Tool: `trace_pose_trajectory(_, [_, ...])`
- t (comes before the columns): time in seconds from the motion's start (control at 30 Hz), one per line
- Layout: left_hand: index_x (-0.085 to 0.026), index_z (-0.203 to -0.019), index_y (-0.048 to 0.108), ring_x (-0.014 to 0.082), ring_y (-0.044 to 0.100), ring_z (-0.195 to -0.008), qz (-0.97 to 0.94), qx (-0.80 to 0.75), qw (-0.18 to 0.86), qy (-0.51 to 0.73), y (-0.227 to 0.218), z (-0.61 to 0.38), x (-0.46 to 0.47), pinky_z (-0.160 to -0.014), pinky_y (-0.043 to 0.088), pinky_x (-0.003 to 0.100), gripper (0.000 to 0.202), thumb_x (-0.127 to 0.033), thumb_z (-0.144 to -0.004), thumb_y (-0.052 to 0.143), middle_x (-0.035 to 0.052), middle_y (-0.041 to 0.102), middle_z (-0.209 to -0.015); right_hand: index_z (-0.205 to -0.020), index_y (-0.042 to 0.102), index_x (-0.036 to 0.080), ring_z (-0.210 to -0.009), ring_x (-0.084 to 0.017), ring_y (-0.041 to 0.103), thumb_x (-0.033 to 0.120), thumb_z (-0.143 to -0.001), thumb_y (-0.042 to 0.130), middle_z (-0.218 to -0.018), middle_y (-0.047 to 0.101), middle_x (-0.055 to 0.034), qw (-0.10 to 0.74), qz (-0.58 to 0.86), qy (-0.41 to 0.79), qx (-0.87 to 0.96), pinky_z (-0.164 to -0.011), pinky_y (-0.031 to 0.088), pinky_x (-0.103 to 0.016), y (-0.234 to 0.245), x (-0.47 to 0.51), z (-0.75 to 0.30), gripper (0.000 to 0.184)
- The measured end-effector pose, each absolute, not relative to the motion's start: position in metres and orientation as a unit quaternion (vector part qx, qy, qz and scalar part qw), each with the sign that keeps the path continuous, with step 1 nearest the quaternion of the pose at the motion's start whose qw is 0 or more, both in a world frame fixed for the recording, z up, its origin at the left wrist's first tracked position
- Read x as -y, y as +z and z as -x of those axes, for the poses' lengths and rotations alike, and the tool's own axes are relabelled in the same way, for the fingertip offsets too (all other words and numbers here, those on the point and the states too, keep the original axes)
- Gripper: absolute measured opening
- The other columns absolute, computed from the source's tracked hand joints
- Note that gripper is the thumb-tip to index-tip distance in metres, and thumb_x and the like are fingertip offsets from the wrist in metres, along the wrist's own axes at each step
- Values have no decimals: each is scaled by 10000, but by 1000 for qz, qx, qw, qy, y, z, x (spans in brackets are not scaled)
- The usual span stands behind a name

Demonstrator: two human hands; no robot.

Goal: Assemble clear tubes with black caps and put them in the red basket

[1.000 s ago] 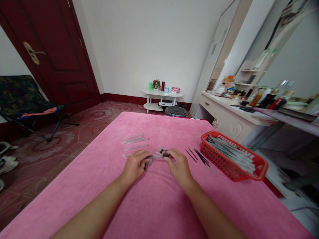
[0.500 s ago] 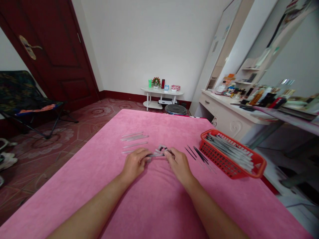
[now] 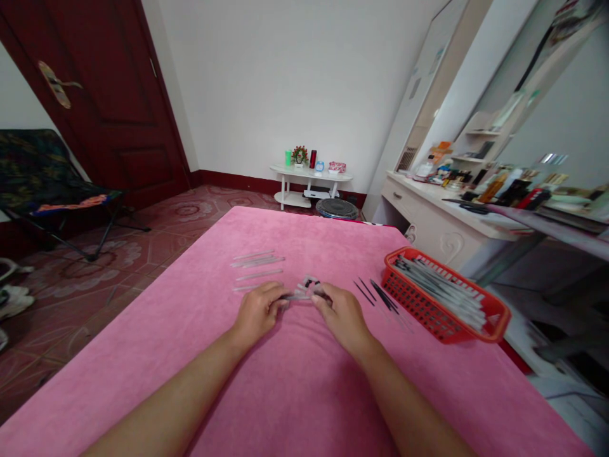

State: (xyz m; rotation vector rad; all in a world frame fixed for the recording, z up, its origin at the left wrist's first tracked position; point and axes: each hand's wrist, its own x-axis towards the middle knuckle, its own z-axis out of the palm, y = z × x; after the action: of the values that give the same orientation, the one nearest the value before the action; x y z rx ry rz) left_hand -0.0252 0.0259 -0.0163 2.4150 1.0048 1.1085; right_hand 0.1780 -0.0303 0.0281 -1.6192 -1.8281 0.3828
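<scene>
Both my hands rest on a pink cloth-covered table [image 3: 295, 393] and pinch the two ends of one thin clear packet with a dark stick inside [image 3: 299, 296]. My left hand [image 3: 257, 312] grips its left end, fingers curled. My right hand [image 3: 339, 312] grips its right end. A small black-and-white piece [image 3: 311, 281] lies just beyond the packet. Several clear slim packets [image 3: 257, 266] lie in a row to the far left of my hands. Thin black sticks [image 3: 375, 294] lie loose to the right.
A red plastic basket [image 3: 495, 320] holding many slim packets stands at the table's right edge. Beyond are a white dresser [image 3: 438, 231] with bottles, a small white side table [image 3: 309, 181], a dark red door [image 3: 109, 114] and a folding chair [image 3: 42, 184].
My hands have kept their grip on the packet and drawn slightly closer together; the camera shifted a little.
</scene>
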Motion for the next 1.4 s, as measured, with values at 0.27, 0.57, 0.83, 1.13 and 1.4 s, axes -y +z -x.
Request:
trace_pose_trajectory(0.27, [-189,-964,695,163,618,-819,-837,-349,156,391,-16,25,-26,-743,493,263,224,-154,-858,500,72,679,-908,-852,654,209,-676,-132,585,329,-883,493,-785,681,-19,324,617,131,705,-599,353,-216,30,32,-178,203])
trace_pose_trajectory(0.57, [-193,-967,688,167,617,-828,-836,-337,171,399,-14,26,-26,-732,485,261,220,-153,-857,501,71,675,-905,-822,658,217,-647,-139,574,317,-877,495,-761,679,-15,318,613,137,710,-576,342,-223,34,33,-178,199])
trace_pose_trajectory(0.83, [-193,-975,694,166,615,-821,-839,-333,173,393,-15,26,-27,-733,481,257,231,-137,-852,507,71,675,-893,-868,657,224,-679,-139,585,294,-860,525,-787,682,-6,312,609,136,717,-589,337,-218,35,33,-178,150])
trace_pose_trajectory(1.13, [-194,-964,694,169,621,-823,-840,-332,170,393,-14,26,-25,-741,486,266,221,-151,-855,506,71,681,-888,-832,667,215,-667,-142,592,338,-890,479,-759,683,-21,314,617,123,711,-589,349,-225,37,32,-179,232])
trace_pose_trajectory(1.4, [-171,-990,682,193,635,-856,-663,-443,227,559,-16,39,-45,-750,515,305,228,-195,-798,561,66,703,-956,-736,689,204,-642,-154,600,244,-764,592,-702,688,-35,262,682,117,672,-569,356,-242,42,20,-219,109])
